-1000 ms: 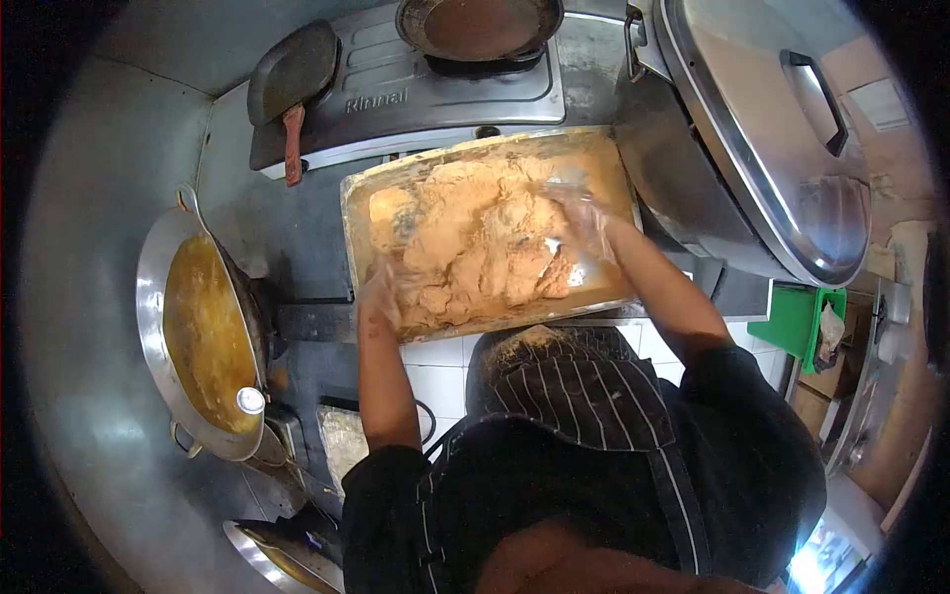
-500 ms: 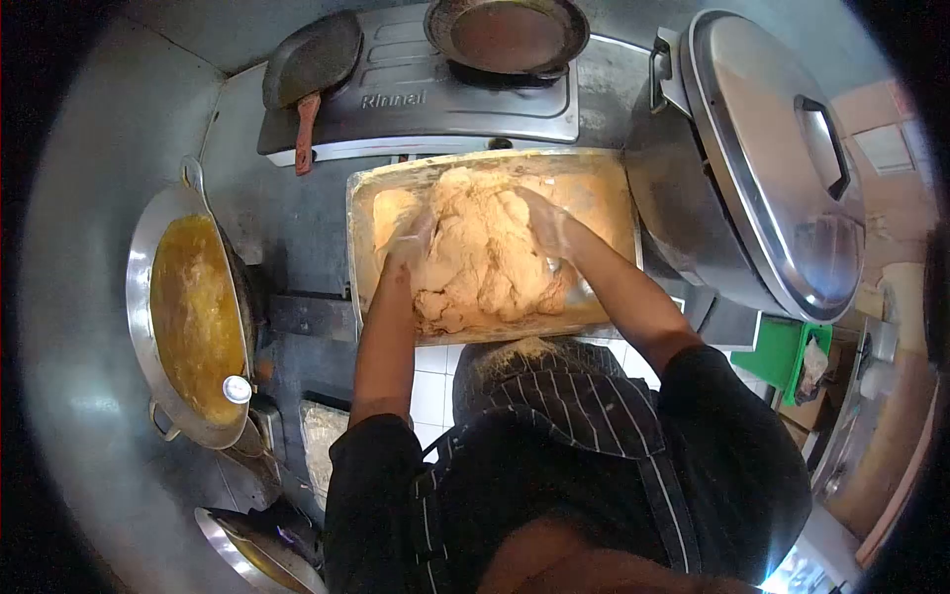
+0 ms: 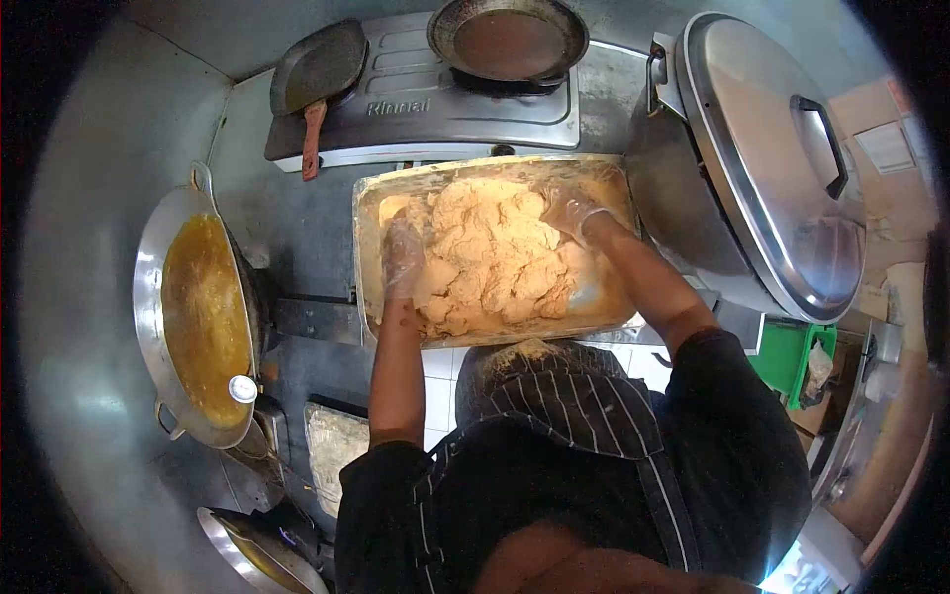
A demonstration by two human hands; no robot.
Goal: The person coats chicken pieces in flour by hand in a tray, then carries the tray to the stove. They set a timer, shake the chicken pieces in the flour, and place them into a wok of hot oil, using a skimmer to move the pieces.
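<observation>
Steel tray point(image 3: 368, 213) holds orange floured pieces point(image 3: 495, 257); both gloved hands' fingers point(image 3: 401, 259) lie spread, gripping nothing; wok point(image 3: 148, 297) holds oil.

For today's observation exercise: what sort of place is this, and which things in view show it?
Most likely a commercial kitchen: a gas stove with pans, a large wok of oil, and gloved hands working breaded pieces in a big metal tray.

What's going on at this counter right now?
A person in a striped apron is working both gloved hands in a metal tray of orange, flour-coated pieces. The left hand is pressed into the left side of the pile, the right hand into its upper right. A wok of yellowish oil sits to the left, two empty pans rest on the stove behind, and a big lidded pot stands to the right.
</observation>
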